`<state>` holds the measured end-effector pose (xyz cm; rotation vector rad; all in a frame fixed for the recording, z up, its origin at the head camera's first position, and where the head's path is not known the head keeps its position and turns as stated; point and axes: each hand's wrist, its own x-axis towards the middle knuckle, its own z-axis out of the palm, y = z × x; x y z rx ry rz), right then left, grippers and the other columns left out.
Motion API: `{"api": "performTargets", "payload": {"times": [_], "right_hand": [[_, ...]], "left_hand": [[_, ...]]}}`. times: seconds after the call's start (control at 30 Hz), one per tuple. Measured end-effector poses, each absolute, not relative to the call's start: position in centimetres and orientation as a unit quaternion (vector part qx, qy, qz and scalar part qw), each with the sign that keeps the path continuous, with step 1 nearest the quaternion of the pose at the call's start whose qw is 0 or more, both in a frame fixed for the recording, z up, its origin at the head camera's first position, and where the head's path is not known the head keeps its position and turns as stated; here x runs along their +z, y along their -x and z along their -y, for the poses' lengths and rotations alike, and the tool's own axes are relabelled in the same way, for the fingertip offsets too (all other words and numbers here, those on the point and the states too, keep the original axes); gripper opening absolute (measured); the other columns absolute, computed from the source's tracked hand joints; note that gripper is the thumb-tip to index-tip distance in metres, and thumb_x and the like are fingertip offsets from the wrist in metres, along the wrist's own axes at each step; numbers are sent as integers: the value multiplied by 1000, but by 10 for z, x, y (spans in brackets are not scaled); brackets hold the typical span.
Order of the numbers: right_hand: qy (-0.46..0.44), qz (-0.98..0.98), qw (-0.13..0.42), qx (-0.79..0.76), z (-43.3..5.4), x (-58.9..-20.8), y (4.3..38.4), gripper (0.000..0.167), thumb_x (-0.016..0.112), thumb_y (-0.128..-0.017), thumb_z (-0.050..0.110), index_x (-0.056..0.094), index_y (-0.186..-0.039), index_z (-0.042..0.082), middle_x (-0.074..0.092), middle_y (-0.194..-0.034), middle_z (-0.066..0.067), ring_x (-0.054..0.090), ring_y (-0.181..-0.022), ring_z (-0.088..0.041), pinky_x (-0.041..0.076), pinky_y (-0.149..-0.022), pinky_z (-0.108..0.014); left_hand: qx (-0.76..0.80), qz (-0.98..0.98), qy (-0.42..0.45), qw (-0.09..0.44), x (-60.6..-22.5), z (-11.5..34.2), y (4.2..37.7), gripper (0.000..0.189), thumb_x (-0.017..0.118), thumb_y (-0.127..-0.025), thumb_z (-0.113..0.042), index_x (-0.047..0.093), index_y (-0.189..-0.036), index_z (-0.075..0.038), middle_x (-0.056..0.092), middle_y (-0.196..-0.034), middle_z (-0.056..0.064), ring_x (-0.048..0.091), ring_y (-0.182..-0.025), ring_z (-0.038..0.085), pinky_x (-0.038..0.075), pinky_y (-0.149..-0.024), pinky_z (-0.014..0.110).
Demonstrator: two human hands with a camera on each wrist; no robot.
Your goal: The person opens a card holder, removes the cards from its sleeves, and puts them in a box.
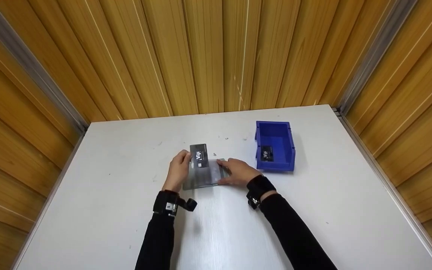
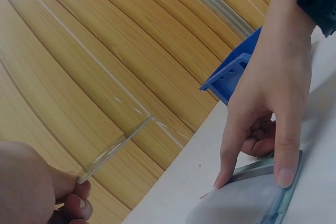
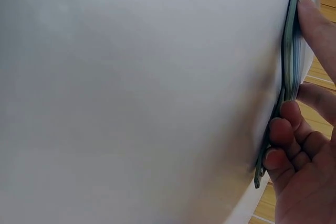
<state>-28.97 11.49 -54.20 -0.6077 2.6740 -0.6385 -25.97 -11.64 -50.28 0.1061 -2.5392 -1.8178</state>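
Centre — our left hand (image 1: 178, 169) pinches a Vip card (image 1: 198, 154) | our right hand (image 1: 241, 172) grips a grey-green booklet (image 1: 196, 181) | right of centre — blue bin (image 1: 282, 150)

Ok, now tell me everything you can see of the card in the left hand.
The card is a thin, dark rectangle with white "Vip" lettering and a small pale square near its lower end. It looks like glossy plastic; wood tones show on it in the left wrist view, whether reflected or see-through I can't tell. The left hand pinches it by one edge, holding it off the table. From the head view it overlaps a flat greenish pouch.
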Motion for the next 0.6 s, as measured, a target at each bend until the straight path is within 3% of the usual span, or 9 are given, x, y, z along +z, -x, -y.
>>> {"api": "performTargets", "payload": {"times": [0.2,0.27,0.33,0.43,0.5,0.6], "right_hand": [[221,-934,164,-229,-116,-541,291,86,79,-89,47,40,-161,21,52,-150,-24,50,-139,-41,37,-119,-53],[222,-931,165,-238,-117,-541,292,86,79,-89,47,40,-160,20,59,-141,-19,55,-131,-35,41,-115,-50],[223,-926,163,-257,-119,-541,295,82,77,-92,45,40,-160,18,65,-123,-15,61,-113,-29,47,-105,-48],[226,-917,146,-296,-120,-540,298,67,66,-101,38,42,-159,14,65,-103,-14,59,-94,-27,50,-94,-46],[224,-908,120,-334,-118,-539,300,54,56,-107,32,47,-155,9,70,-109,-18,65,-100,-31,50,-97,-47],[197,-874,111,-430,-111,-533,300,45,43,-112,28,55,-146,1,72,-110,-24,69,-101,-36,54,-91,-42]], "left_hand": [[-587,809,-26,8,-504,117,259,28,44,-112,-19,53,-100,5,41,-82,0,40,-77,18,33,-68,31],[-589,808,-22,9,-504,116,259,27,45,-112,-18,53,-100,5,41,-83,0,40,-78,18,33,-69,31],[-587,810,-22,8,-505,116,259,26,45,-111,-18,54,-99,4,41,-83,0,41,-78,18,33,-70,31],[-580,814,-28,4,-506,115,260,26,45,-111,-19,55,-98,1,42,-83,-1,41,-79,18,34,-70,31],[-575,817,-33,1,-507,114,261,26,45,-112,-20,56,-98,-1,43,-83,-1,42,-79,18,34,-70,31],[-574,818,-37,0,-509,112,262,25,45,-111,-20,57,-96,-3,46,-86,2,43,-80,18,36,-71,31]]}}
